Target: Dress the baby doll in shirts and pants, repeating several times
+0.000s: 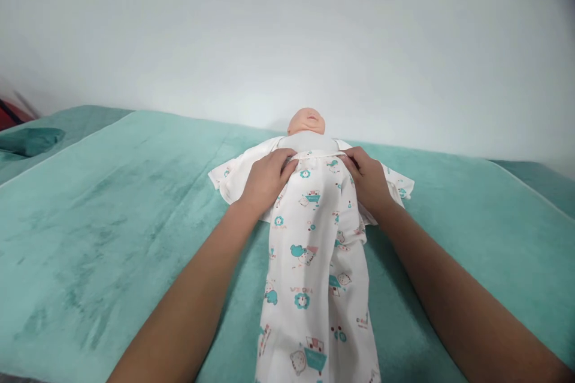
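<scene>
A baby doll (306,122) lies on its back, head toward the wall, on a green plush cover. Its white printed shirt (245,167) is spread out on both sides beneath it, sleeves pointing outward. White baby pants (309,251) with teal animal prints lie over the doll's body and run down toward me. At the left end of the waistband, my left hand (269,179) pinches the fabric between thumb and fingers. My right hand (366,179) grips the opposite end of the waistband the same way. The doll's legs are hidden by the pants.
The green cover (112,221) stretches over a padded bed against a white wall (287,42). An opening (31,141) shows in the bed at the far left, with a red object (9,115) behind it.
</scene>
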Motion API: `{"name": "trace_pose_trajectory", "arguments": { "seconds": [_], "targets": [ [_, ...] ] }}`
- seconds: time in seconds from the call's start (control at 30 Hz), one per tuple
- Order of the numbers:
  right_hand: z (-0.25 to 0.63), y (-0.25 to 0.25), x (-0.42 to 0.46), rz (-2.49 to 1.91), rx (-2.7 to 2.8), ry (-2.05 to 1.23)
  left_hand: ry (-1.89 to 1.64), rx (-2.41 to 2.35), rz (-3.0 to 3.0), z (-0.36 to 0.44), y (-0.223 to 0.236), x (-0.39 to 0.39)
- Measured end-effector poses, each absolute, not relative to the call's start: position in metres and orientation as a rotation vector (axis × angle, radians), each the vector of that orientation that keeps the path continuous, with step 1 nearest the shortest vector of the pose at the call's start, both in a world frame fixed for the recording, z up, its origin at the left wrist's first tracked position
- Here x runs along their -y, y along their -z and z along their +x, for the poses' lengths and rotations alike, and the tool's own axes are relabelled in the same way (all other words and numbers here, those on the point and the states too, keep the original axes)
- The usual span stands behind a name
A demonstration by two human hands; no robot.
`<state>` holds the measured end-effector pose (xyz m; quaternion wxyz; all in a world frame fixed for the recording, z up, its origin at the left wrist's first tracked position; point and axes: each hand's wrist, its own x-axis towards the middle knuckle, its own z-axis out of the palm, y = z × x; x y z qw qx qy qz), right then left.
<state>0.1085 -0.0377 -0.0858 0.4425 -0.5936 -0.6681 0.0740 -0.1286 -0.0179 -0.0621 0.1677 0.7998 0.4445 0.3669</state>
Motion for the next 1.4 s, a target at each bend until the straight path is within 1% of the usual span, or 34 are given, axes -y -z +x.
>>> {"name": "trace_pose_trajectory", "arguments": {
  "seconds": [0.13,0.33,0.43,0.57,0.6,0.67,0.73,0.8,0.97,1.13,1.2,1.3,1.4],
  "targets": [
    [0.107,0.072,0.015,-1.621,1.666,-0.149,-1.014,-1.388,2.254,-0.122,0.06,0.0],
    [0.105,0.071,-0.01,-1.693,1.568,-0.316,-1.038,-1.455,1.936,-0.115,0.063,-0.036],
    [0.106,0.079,-0.01,-1.622,1.503,-0.361,-1.065,-1.431,1.904,-0.113,0.068,-0.041],
    [0.111,0.084,-0.01,-1.382,1.655,-0.207,-1.22,-1.394,2.176,-0.113,0.073,-0.041],
    [0.113,0.084,-0.011,-1.322,1.707,-0.192,-1.226,-1.381,2.263,-0.113,0.073,-0.041],
    [0.116,0.083,-0.012,-1.27,1.771,-0.279,-1.14,-1.381,2.338,-0.114,0.073,-0.042],
    [0.118,0.082,-0.013,-1.33,1.79,-0.425,-0.994,-1.427,2.275,-0.115,0.071,-0.044],
    [0.119,0.081,-0.016,-1.45,1.779,-0.464,-0.916,-1.488,2.183,-0.116,0.071,-0.047],
    [0.117,0.08,-0.029,-1.643,1.643,-0.312,-0.961,-1.606,2.018,-0.113,0.074,-0.064],
    [0.113,0.081,-0.042,-1.733,1.531,-0.256,-1.039,-1.625,1.886,-0.11,0.079,-0.075],
    [0.113,0.084,-0.042,-1.68,1.5,-0.313,-1.088,-1.573,1.853,-0.11,0.081,-0.075],
    [0.115,0.091,-0.036,-1.476,1.498,-0.392,-1.171,-1.484,1.907,-0.112,0.085,-0.068],
    [0.117,0.098,-0.024,-1.287,1.577,-0.225,-1.284,-1.416,2.162,-0.118,0.088,-0.055]
  ]
}}
